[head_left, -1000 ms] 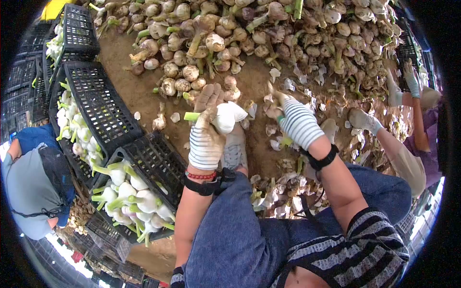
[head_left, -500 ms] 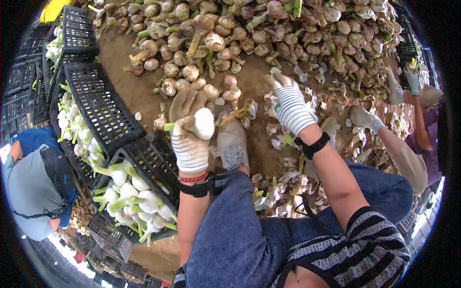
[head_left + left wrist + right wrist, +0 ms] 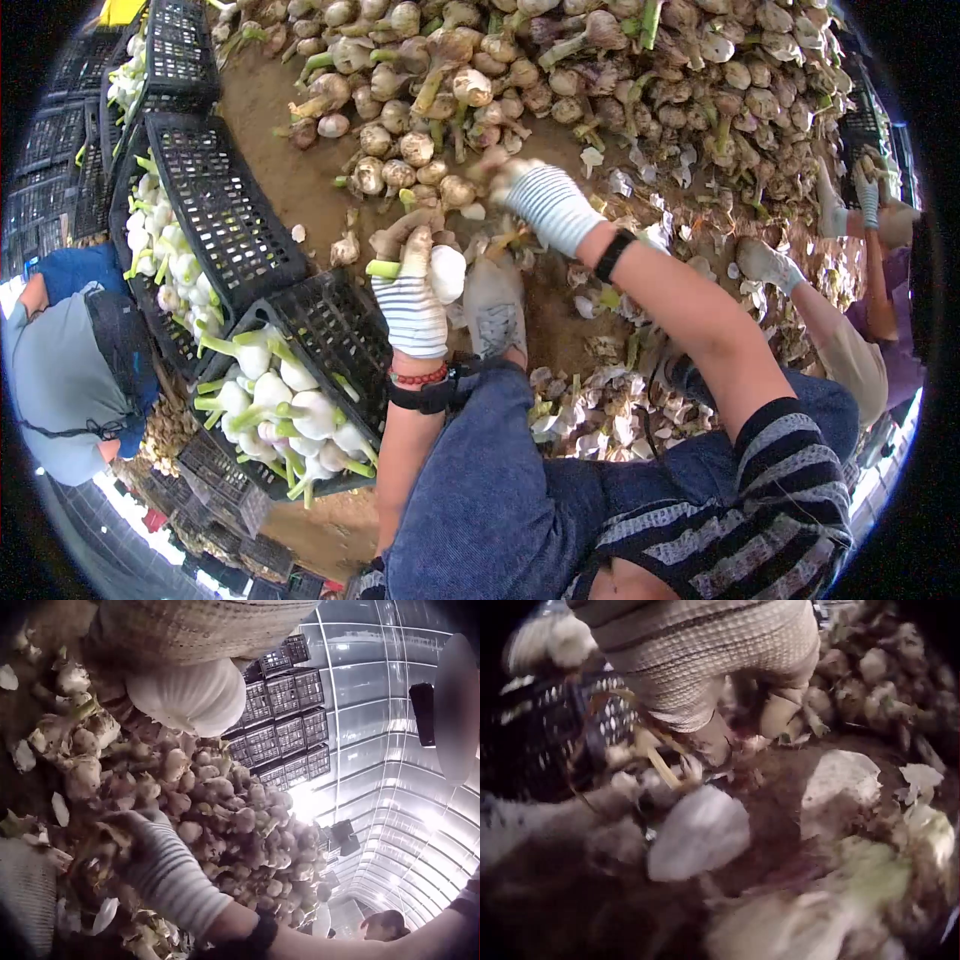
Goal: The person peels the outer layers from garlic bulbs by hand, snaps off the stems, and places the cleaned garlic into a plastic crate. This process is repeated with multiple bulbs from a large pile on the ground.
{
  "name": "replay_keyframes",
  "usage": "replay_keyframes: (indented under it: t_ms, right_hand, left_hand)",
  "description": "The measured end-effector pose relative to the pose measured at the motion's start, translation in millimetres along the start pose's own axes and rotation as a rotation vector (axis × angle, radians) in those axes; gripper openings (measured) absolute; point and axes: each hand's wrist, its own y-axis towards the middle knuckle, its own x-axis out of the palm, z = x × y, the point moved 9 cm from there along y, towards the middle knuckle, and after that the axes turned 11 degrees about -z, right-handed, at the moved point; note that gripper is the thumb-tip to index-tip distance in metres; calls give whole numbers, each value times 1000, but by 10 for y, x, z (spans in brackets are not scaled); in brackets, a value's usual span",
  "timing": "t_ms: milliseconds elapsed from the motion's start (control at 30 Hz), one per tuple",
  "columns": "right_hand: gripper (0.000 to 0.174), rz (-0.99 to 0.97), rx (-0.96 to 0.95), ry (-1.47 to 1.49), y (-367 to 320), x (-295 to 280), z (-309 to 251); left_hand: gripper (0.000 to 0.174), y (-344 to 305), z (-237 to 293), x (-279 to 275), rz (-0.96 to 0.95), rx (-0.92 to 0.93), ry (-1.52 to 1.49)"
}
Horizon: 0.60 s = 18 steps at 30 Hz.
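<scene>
My gloved left hand [image 3: 412, 290] holds a clean white garlic bulb [image 3: 448, 274], with the short green stem [image 3: 383, 268] poking out on the thumb side. The left wrist view shows the same bulb [image 3: 191, 697] below the striped glove. My right hand [image 3: 545, 205], also gloved, reaches across to the unpeeled bulbs at the near edge of the pile, its fingertips blurred. In the right wrist view, the thumb [image 3: 712, 741] and a finger [image 3: 781, 714] point down, apart, at the ground litter. I cannot tell whether they grip a bulb.
A large heap of unpeeled garlic [image 3: 660, 90] lies ahead. Black crates [image 3: 335, 330] of white garlic [image 3: 265, 395] stand at the left. Papery peelings [image 3: 600, 410] litter the ground around my shoe [image 3: 495, 315]. Another person [image 3: 75, 355] sits at left; another person's gloved hand [image 3: 866, 192] shows at right.
My right hand has swung left and forward to the loose bulbs at the pile's edge. My left hand, still with its bulb, has drawn slightly back toward the crate, and its fingers have bent in.
</scene>
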Motion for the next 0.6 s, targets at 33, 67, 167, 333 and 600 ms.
replay_keyframes:
  t_ms: [33, 67, 167, 333, 600]
  right_hand:
    - [47, 67, -42, -159, -176, -116, -49]
    - [51, 139, -82, -319, -380, -197, -32]
    - [47, 107, -3, 518, -689, -164, -6]
    - [62, 39, -293, 1154, -1033, 20, -427]
    - [42, 492, -25, 292, -1239, -529, 167]
  left_hand:
    - [21, -7, -14, 37, -48, -19, 44]
    - [22, -2, -32, 95, -102, -37, 87]
    - [58, 42, -221, 400, -348, -81, 301]
    - [70, -26, -331, 664, -453, -122, 362]
    - [58, -90, 129, 653, -300, 352, 873]
